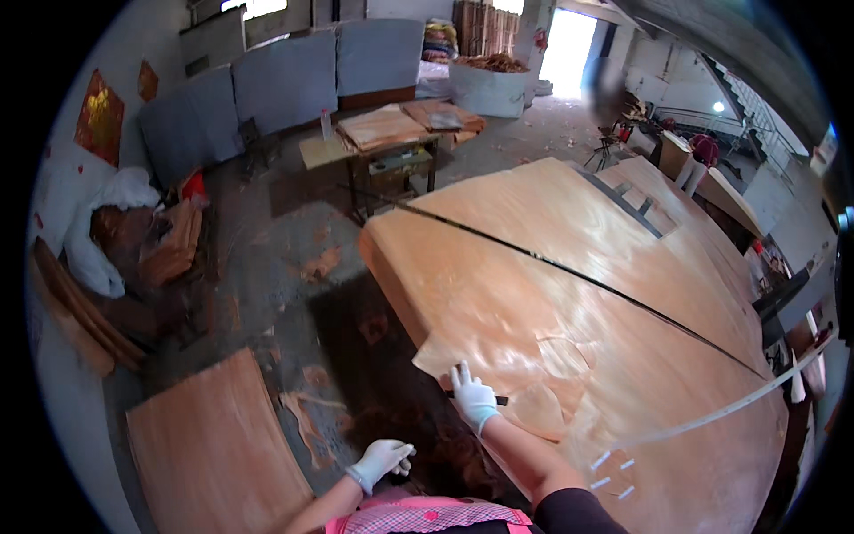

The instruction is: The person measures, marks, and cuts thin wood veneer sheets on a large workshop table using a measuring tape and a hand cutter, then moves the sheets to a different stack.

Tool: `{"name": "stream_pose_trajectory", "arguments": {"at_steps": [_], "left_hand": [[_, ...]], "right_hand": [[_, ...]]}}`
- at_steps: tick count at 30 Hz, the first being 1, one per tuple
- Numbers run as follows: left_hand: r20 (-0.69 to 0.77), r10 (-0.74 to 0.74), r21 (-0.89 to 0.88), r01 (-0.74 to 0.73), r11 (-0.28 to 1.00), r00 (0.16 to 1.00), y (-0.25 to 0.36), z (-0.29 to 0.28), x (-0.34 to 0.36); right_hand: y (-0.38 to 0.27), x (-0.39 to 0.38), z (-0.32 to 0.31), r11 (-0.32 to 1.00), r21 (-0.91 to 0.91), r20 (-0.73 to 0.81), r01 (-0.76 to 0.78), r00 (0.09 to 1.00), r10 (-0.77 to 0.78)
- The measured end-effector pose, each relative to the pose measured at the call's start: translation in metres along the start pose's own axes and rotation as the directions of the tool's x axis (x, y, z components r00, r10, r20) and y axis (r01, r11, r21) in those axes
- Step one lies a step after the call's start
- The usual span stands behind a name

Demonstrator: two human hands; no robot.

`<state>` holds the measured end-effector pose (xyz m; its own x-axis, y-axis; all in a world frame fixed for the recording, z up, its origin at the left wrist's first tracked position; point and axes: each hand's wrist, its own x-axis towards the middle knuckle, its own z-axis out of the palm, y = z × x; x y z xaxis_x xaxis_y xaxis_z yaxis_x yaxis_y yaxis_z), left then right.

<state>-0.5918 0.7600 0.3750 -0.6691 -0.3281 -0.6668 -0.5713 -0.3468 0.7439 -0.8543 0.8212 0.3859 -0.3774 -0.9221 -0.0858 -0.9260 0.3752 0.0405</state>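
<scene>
My right hand (474, 398), in a white glove, is at the near left edge of a large stack of thin wood veneer sheets (498, 240). It is closed around a dark tool (502, 400), whose short end sticks out beside the palm; its exact kind is hidden by the fingers. A loose, rounded veneer piece (537, 411) lies just right of this hand, and a torn flap of veneer (463, 351) lies beyond the fingers. My left hand (382, 463), also gloved, hangs in front of my body, apart from the stack. Its fingers are curled in, with nothing visible in them.
A long dark strip (534, 255) crosses the stack diagonally. Another veneer stack (213, 445) lies at lower left, with scraps (307, 427) on the floor beside it. A small table (325, 151) bearing sheets stands farther off. Another person (703, 156) is at far right.
</scene>
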Motion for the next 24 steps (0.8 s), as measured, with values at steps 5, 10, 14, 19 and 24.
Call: {"name": "stream_pose_trajectory", "arguments": {"at_steps": [5,10,14,19,24], "left_hand": [[-0.255,-0.076,-0.282,0.001,0.959,0.964,-0.035,-0.119,-0.017],[-0.097,0.291,-0.342,-0.306,0.889,0.952,0.037,-0.121,0.015],[-0.233,0.35,-0.491,-0.42,0.763,0.907,0.099,-0.159,0.076],[-0.638,0.197,-0.467,-0.578,0.669,0.744,0.194,-0.259,0.098],[-0.874,0.07,-0.36,-0.737,0.572,0.481,0.237,-0.384,0.105]], "right_hand": [[-0.001,0.06,-0.057,0.985,0.173,0.212,0.025,0.975,-0.062],[-0.068,0.117,-0.11,0.695,0.689,0.021,0.206,0.953,-0.304],[-0.093,0.175,-0.156,0.436,0.882,-0.039,0.18,0.949,-0.314],[-0.036,0.263,-0.16,0.412,0.91,-0.124,0.034,0.973,0.194],[-0.018,0.352,-0.088,-0.073,0.993,0.115,-0.09,0.862,0.494]]}}
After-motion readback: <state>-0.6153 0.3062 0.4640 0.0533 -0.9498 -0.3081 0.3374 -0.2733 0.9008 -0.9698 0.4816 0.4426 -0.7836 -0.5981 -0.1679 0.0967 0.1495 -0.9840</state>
